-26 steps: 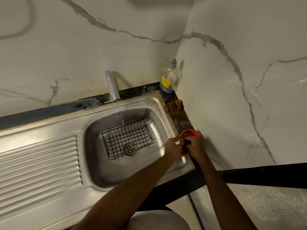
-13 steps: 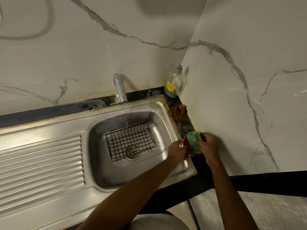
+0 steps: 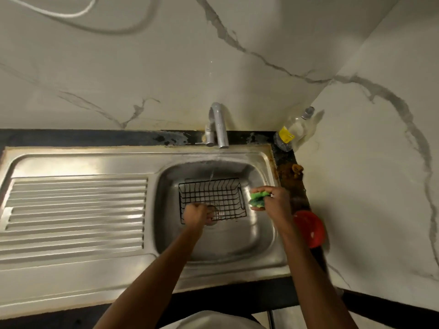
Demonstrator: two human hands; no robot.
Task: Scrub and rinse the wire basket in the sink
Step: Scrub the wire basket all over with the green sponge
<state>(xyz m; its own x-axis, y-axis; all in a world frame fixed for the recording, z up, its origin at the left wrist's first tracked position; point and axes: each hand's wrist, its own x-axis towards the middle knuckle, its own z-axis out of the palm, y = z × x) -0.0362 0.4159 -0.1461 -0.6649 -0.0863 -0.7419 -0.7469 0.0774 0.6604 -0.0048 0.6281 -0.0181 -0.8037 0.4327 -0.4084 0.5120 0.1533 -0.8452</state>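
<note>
A black wire basket (image 3: 213, 195) lies in the steel sink (image 3: 259, 238), under a thin stream of water from the tap (image 3: 219, 125). My left hand (image 3: 196, 216) grips the basket's near left corner, fingers curled over the rim. My right hand (image 3: 276, 203) holds a green scrub sponge (image 3: 257, 199) squeezed between fingers and thumb, just right of the basket and apart from it. Part of the drain is hidden under my left hand.
A red dish (image 3: 310, 229) sits on the dark counter strip right of the sink. A clear bottle with a yellow label (image 3: 291, 132) stands in the corner. The ribbed drainboard (image 3: 76, 210) spans the left. Marble walls close in behind and to the right.
My right hand lifted the green sponge out of the red dish and brought it left over the sink. My left hand left the dish and took hold of the basket's corner.
</note>
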